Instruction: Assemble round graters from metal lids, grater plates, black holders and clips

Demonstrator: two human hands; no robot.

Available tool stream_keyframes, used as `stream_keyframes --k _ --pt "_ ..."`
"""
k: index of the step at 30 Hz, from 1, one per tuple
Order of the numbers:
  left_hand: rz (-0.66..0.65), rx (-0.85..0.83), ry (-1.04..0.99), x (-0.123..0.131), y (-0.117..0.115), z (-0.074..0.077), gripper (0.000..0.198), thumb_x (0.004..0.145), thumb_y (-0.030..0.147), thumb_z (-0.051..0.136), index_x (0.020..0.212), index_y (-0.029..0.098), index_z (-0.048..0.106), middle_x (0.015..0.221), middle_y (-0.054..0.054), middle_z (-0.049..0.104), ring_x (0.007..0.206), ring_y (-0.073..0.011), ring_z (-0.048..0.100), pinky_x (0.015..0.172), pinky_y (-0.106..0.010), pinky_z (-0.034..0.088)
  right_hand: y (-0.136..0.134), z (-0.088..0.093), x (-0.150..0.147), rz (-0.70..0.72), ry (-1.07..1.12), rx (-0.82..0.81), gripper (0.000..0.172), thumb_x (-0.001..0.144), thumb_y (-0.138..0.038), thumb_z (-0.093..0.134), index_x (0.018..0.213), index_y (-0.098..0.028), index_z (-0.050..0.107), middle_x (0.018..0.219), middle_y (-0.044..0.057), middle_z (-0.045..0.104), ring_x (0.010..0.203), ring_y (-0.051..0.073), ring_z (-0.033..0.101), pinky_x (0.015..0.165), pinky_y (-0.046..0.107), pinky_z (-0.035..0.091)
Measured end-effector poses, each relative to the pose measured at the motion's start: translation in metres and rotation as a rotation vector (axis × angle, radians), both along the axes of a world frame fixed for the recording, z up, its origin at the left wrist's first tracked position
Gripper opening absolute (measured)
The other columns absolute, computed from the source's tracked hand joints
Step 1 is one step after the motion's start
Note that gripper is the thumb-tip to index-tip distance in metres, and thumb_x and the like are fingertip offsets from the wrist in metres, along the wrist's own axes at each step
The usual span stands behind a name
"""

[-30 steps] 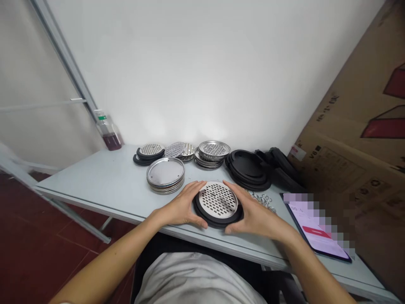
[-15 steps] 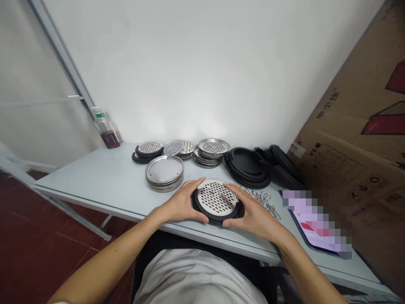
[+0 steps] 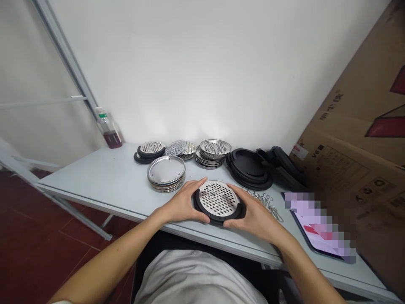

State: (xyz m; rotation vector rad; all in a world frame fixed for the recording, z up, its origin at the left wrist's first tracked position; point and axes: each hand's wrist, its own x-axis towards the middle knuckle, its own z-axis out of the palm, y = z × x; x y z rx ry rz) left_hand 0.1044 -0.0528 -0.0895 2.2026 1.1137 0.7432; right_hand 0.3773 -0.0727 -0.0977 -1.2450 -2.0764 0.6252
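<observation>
A round perforated metal disc set in a black rubber ring (image 3: 217, 198) lies near the table's front edge. My left hand (image 3: 182, 204) curls round its left side, thumb on the near rim. My right hand (image 3: 253, 213) wraps its right side the same way. Both hands grip the ringed disc between them. Just behind my left hand stands a stack of plain metal lids (image 3: 166, 172). A heap of small metal clips (image 3: 265, 202) lies to the right of my right hand.
Along the back of the pale table (image 3: 104, 177) sit a ringed strainer pile (image 3: 149, 151), loose perforated discs (image 3: 179, 149), a strainer stack (image 3: 213, 153) and black rubber rings (image 3: 251, 169). A bottle (image 3: 108, 128) stands back left. A tablet (image 3: 319, 232) and cardboard box (image 3: 357, 139) are at right.
Both hands have closed in tighter on the ringed disc, the fingers wrapping further round its rim. The disc has stayed in about the same place.
</observation>
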Motion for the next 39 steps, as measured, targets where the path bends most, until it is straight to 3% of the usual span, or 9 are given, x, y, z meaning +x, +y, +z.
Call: stream_keyframes --k 7,10,13,17,20,27,31,35,39 --pt "-0.038 0.05 -0.047 -0.002 -0.002 0.002 0.121 0.052 0.052 0.092 0.154 0.028 0.031 0.158 -0.012 0.034 0.146 -0.035 0.032 0.122 -0.052 0.024 -0.004 0.0 -0.001 -0.037 0.041 0.038 0.102 0.058 -0.047 0.088 0.147 -0.032 0.041 0.155 0.009 0.041 0.141 0.034 0.038 0.117 0.051 0.033" --pt "-0.058 0.12 -0.074 -0.002 -0.005 0.004 0.117 0.053 0.048 0.093 0.153 0.031 0.033 0.159 -0.011 0.031 0.147 -0.0353 0.028 0.122 -0.053 0.023 -0.004 0.003 -0.003 -0.046 0.214 0.004 0.088 0.065 -0.043 0.085 0.143 -0.034 0.046 0.154 0.007 0.039 0.141 0.031 0.038 0.113 0.048 0.039" --pt "-0.06 0.165 -0.052 0.0 -0.009 0.004 0.11 0.057 0.045 0.092 0.151 0.036 0.034 0.163 -0.009 0.019 0.146 -0.0377 0.028 0.12 -0.056 0.027 -0.001 0.007 -0.002 -0.111 0.549 -0.088 0.066 0.077 -0.044 0.077 0.137 -0.031 0.052 0.145 0.009 0.049 0.124 0.027 0.056 0.098 0.042 0.052" --pt "-0.016 0.147 -0.071 0.002 -0.013 0.001 0.11 0.061 0.042 0.091 0.153 0.038 0.03 0.164 -0.008 0.004 0.144 -0.041 0.031 0.114 -0.055 0.039 0.005 0.011 0.004 -0.221 0.809 -0.256 0.062 0.072 -0.046 0.081 0.126 -0.026 0.06 0.106 0.006 0.069 0.088 0.021 0.068 0.078 0.035 0.056" --pt "-0.014 0.161 -0.102 0.003 -0.014 -0.001 0.104 0.064 0.041 0.09 0.151 0.039 0.033 0.163 -0.007 0.007 0.143 -0.0386 0.034 0.111 -0.053 0.043 0.007 0.012 0.007 -0.213 0.861 -0.343 0.06 0.068 -0.042 0.085 0.121 -0.024 0.064 0.091 0.003 0.072 0.082 0.02 0.068 0.077 0.032 0.054" --pt "-0.032 0.237 -0.104 0.003 -0.014 -0.001 0.066 0.07 0.036 0.087 0.128 0.029 0.055 0.158 -0.011 0.019 0.118 -0.0263 0.059 0.113 -0.048 0.041 0.005 0.012 0.01 -0.185 0.868 -0.387 0.049 0.07 -0.04 0.084 0.114 -0.023 0.068 0.093 0.004 0.075 0.085 0.021 0.068 0.08 0.033 0.053" --pt "-0.022 0.231 -0.091 0.004 -0.015 0.0 0.056 0.07 0.037 0.086 0.119 0.025 0.06 0.156 -0.012 0.023 0.115 -0.0255 0.06 0.112 -0.046 0.042 0.004 0.015 0.009 -0.162 0.859 -0.399 0.053 0.072 -0.04 0.082 0.12 -0.023 0.066 0.095 0.006 0.076 0.088 0.023 0.069 0.083 0.036 0.053" --pt "-0.08 0.239 -0.118 0.004 -0.017 0.002 0.058 0.068 0.043 0.087 0.117 0.024 0.061 0.156 -0.013 0.025 0.11 -0.025 0.064 0.108 -0.044 0.046 0.002 0.019 0.008 -0.148 0.875 -0.524 0.064 0.075 -0.036 0.077 0.135 -0.026 0.057 0.095 0.005 0.077 0.088 0.025 0.071 0.083 0.039 0.054" --pt "-0.112 0.276 -0.141 0.004 -0.016 0.004 0.06 0.07 0.047 0.084 0.12 0.023 0.062 0.148 -0.015 0.04 0.124 -0.0306 0.057 0.11 -0.044 0.045 0.003 0.021 0.01 -0.143 0.957 -0.628 0.058 0.075 -0.03 0.072 0.132 -0.025 0.06 0.112 0.008 0.075 0.096 0.029 0.071 0.087 0.042 0.055"
